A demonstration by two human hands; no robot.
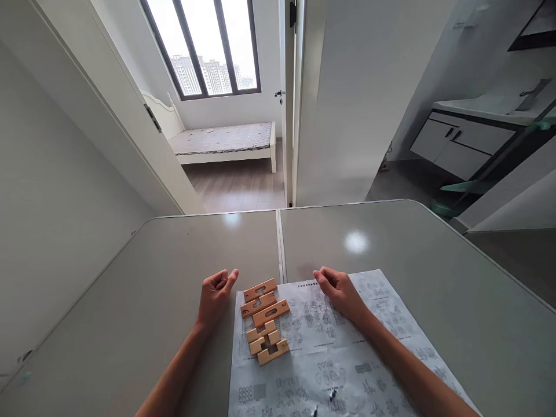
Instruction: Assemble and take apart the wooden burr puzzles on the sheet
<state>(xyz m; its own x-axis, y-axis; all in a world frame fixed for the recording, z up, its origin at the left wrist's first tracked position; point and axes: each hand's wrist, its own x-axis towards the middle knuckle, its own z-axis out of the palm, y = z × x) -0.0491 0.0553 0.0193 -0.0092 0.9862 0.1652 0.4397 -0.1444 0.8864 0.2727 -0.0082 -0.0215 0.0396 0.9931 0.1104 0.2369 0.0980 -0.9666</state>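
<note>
My left hand [215,296] rests on the table just left of the wooden pieces, its fingers curled into a fist and its thumb pointing up; nothing shows in it. Over the upper part of a printed paper sheet [317,353], my right hand [339,288] is likewise closed, with nothing visible inside. Between the hands, nearer the left, several notched wooden burr puzzle pieces lie in a slanting column on the sheet. A reddish slotted piece [278,310] bears a dark mark, and a lighter notched piece [273,353] lies lowest. Neither hand touches the pieces.
The grey table [182,243] has a seam down its middle and a raised rim. Two small dark objects [332,395] are on the sheet's lower part, too small to name. Beyond the table are a doorway, a bed [230,139] and a sink cabinet [464,142].
</note>
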